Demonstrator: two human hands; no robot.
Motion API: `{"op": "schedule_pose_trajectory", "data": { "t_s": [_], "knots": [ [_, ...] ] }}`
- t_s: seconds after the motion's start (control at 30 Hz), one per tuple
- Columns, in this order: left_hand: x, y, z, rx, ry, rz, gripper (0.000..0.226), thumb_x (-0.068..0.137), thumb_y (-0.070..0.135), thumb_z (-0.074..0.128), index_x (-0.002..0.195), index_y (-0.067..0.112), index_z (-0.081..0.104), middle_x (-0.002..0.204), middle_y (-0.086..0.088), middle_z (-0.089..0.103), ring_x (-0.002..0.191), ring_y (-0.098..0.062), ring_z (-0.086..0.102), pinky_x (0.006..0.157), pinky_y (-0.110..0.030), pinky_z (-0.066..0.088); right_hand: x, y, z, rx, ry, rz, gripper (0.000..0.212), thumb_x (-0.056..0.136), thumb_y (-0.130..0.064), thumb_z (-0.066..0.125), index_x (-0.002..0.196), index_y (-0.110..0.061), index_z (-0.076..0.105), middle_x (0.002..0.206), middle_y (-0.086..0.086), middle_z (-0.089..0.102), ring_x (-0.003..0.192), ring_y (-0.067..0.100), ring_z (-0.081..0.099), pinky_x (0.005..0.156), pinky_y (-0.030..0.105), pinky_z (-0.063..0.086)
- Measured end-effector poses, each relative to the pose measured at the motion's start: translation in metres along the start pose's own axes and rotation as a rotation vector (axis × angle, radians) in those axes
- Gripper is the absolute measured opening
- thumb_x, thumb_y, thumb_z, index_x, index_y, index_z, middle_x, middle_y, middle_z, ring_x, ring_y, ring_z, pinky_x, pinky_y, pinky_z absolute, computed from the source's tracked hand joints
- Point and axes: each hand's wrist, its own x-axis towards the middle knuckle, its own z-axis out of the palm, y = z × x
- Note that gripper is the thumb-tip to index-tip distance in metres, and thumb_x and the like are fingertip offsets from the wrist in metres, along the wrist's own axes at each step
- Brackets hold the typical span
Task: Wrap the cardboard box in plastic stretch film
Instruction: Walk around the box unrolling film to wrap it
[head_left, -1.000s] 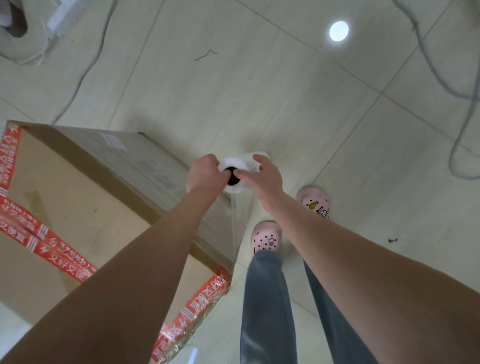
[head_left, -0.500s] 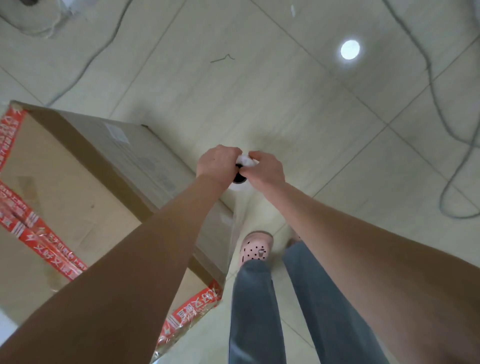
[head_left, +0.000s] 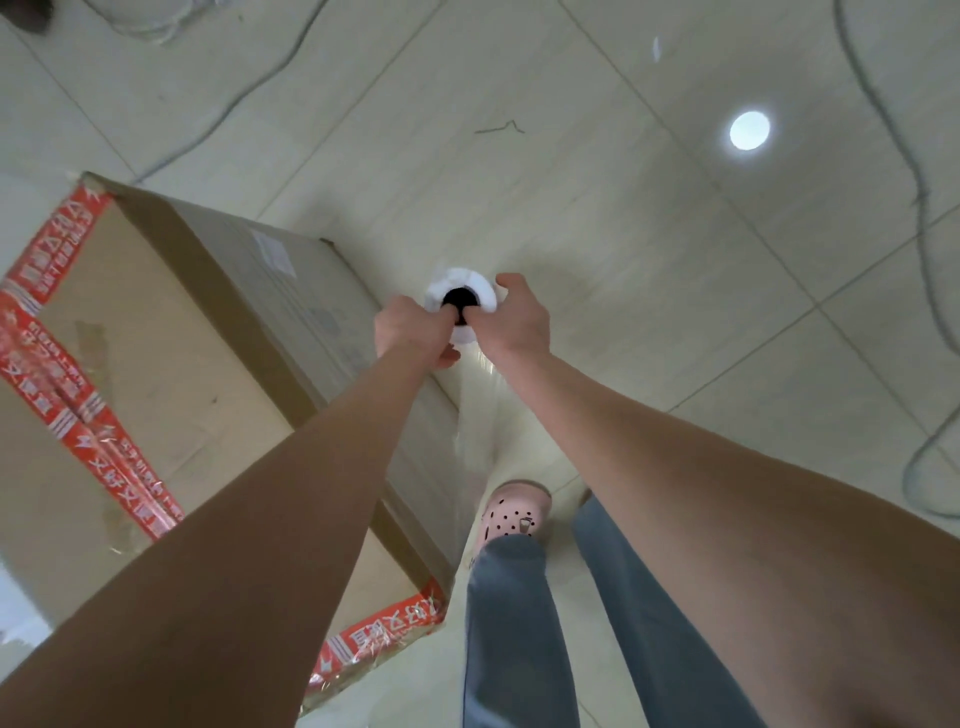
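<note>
A large cardboard box (head_left: 171, 364) sealed with red printed tape stands on the tiled floor at the left. Beside its right side I hold a white roll of stretch film (head_left: 467, 283) upright, its dark core hole facing me. My left hand (head_left: 410, 327) grips the roll's top from the left, and my right hand (head_left: 514, 319) grips it from the right, a finger of each at the core hole. A clear sheet of film (head_left: 475, 447) runs from the roll down to the box's near right corner, and film covers the box's right side.
My legs in grey trousers (head_left: 519, 623) and a pink perforated clog (head_left: 511, 512) are just right of the box's corner. Grey cables (head_left: 919, 208) trail over the floor at the right and at the upper left (head_left: 234, 104). A bright light reflection (head_left: 749, 131) shows on the tiles.
Both hands and the roll have moved forward along the box's right side, away from its near corner. The film sheet between roll and corner has grown longer. My feet have stepped along.
</note>
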Motion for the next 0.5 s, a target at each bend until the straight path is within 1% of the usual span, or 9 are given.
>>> {"op": "schedule_pose_trajectory", "data": {
  "t_s": [0.07,0.1,0.17,0.23,0.27,0.33,0.37,0.43,0.5],
  "knots": [
    [0.003,0.002,-0.003,-0.013,-0.032,-0.034,0.028,0.081,0.030,0.067,0.082,0.004,0.057,0.084,-0.015,0.071,0.060,-0.025,0.070,0.065,-0.039,0.061,0.002,-0.009,0.003,-0.058,0.025,-0.058,0.030,0.084,-0.018,0.055,0.114,-0.020,0.056,0.101,-0.001,0.061,0.087,0.019,0.056,0.072,0.027,0.041],
    [0.004,0.004,-0.005,0.057,-0.030,0.013,0.027,0.083,0.030,0.066,0.081,0.005,0.056,0.088,-0.015,0.071,0.064,-0.026,0.070,0.067,-0.037,0.060,0.002,-0.012,0.004,-0.082,0.025,-0.075,0.022,0.084,-0.015,0.055,0.105,-0.019,0.059,0.098,0.001,0.062,0.085,0.021,0.055,0.069,0.026,0.039],
    [0.001,0.009,-0.008,0.315,0.030,0.200,0.024,0.084,0.025,0.063,0.092,0.004,0.056,0.093,-0.013,0.067,0.076,-0.029,0.066,0.062,-0.032,0.051,0.004,-0.016,0.003,-0.138,-0.002,-0.083,0.011,0.083,-0.012,0.054,0.092,-0.016,0.059,0.092,0.003,0.061,0.082,0.024,0.054,0.065,0.025,0.035],
    [-0.003,0.013,-0.009,0.506,0.087,0.396,0.025,0.084,0.017,0.058,0.106,0.007,0.055,0.098,-0.012,0.063,0.088,-0.030,0.060,0.062,-0.031,0.039,0.005,-0.018,0.000,-0.166,-0.054,-0.053,0.013,0.085,-0.013,0.053,0.093,-0.020,0.061,0.101,0.003,0.060,0.089,0.025,0.055,0.067,0.025,0.037],
    [-0.005,0.015,-0.009,0.575,0.091,0.470,0.027,0.084,0.014,0.056,0.111,0.008,0.054,0.102,-0.012,0.062,0.092,-0.031,0.059,0.063,-0.032,0.038,0.007,-0.017,-0.002,-0.183,-0.074,-0.036,0.014,0.087,-0.015,0.052,0.087,-0.027,0.058,0.102,0.002,0.057,0.090,0.024,0.053,0.066,0.025,0.038],
    [-0.007,0.019,-0.006,0.706,0.084,0.562,0.033,0.086,0.011,0.053,0.119,0.010,0.052,0.108,-0.013,0.059,0.097,-0.033,0.058,0.066,-0.035,0.041,0.008,-0.017,-0.004,-0.209,-0.076,-0.029,0.028,0.087,-0.016,0.050,0.069,-0.034,0.038,0.097,-0.001,0.047,0.085,0.018,0.044,0.058,0.021,0.033],
    [-0.008,0.022,-0.006,0.746,0.083,0.587,0.033,0.088,0.011,0.052,0.120,0.011,0.051,0.109,-0.012,0.058,0.096,-0.034,0.059,0.066,-0.036,0.042,0.009,-0.017,-0.003,-0.209,-0.076,-0.024,0.030,0.087,-0.016,0.049,0.069,-0.034,0.035,0.097,-0.002,0.044,0.085,0.016,0.041,0.056,0.018,0.030],
    [-0.006,0.029,-0.007,0.796,0.092,0.595,0.027,0.090,0.010,0.050,0.117,0.010,0.051,0.106,-0.012,0.056,0.092,-0.034,0.060,0.062,-0.034,0.040,0.012,-0.021,-0.004,-0.198,-0.094,-0.002,0.019,0.087,-0.014,0.048,0.083,-0.032,0.049,0.101,-0.002,0.047,0.090,0.016,0.044,0.061,0.013,0.033],
    [-0.001,0.036,-0.011,0.827,0.070,0.574,0.023,0.089,0.011,0.052,0.112,0.009,0.052,0.105,-0.012,0.056,0.091,-0.033,0.060,0.062,-0.034,0.039,0.017,-0.026,-0.005,-0.233,-0.117,0.014,0.022,0.085,-0.013,0.047,0.092,-0.031,0.056,0.106,-0.002,0.051,0.093,0.019,0.048,0.066,0.014,0.037]
  ]
}}
